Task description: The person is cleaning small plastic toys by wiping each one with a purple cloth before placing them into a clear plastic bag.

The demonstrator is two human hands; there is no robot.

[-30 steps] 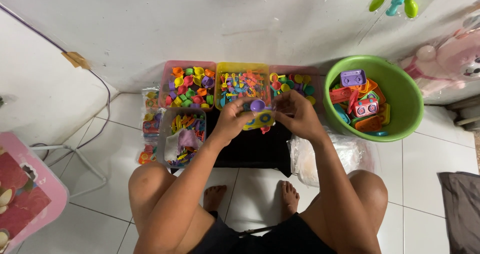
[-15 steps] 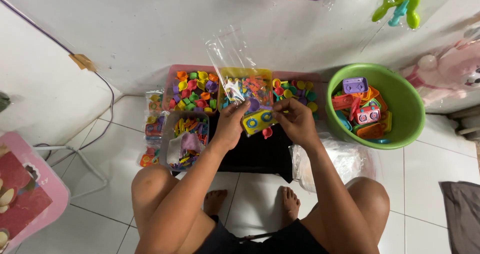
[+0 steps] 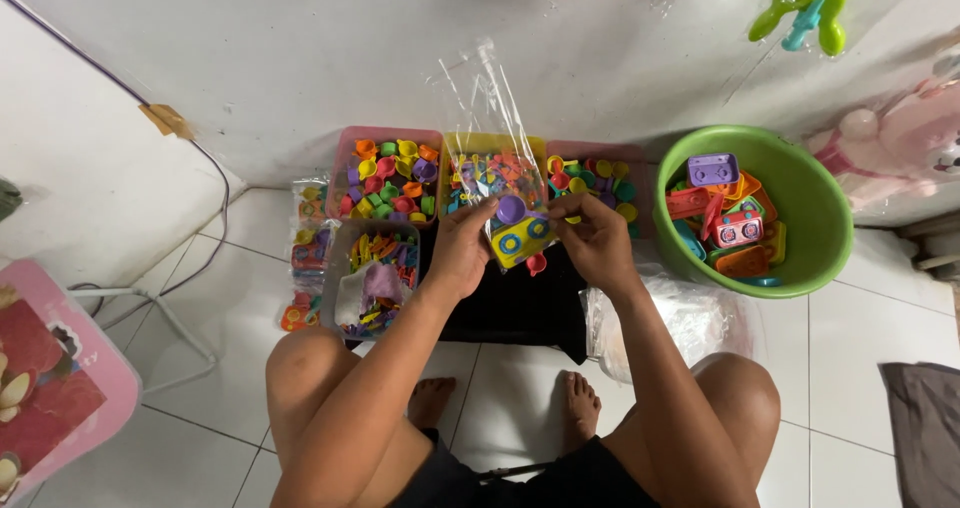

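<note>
thin glossy clear plastic bag [image 3: 487, 108], smooth yellow plastic toy [image 3: 520, 238], glossy green plastic basin [image 3: 812, 193].

Yellow toy stove [image 3: 520, 240] with blue rings, purple cup [image 3: 511, 209], green basin [image 3: 830, 193].

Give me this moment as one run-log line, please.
left hand: holds yellow toy stove with purple cup | right hand: pinches clear plastic bag | beside: green basin of toys

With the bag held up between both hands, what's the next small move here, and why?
Probably ease the yellow toy and purple cup deeper into the clear bag. Left hand and right hand hold them at the bag's lower end, above the trays, and the bag's upper part looks empty.
</note>
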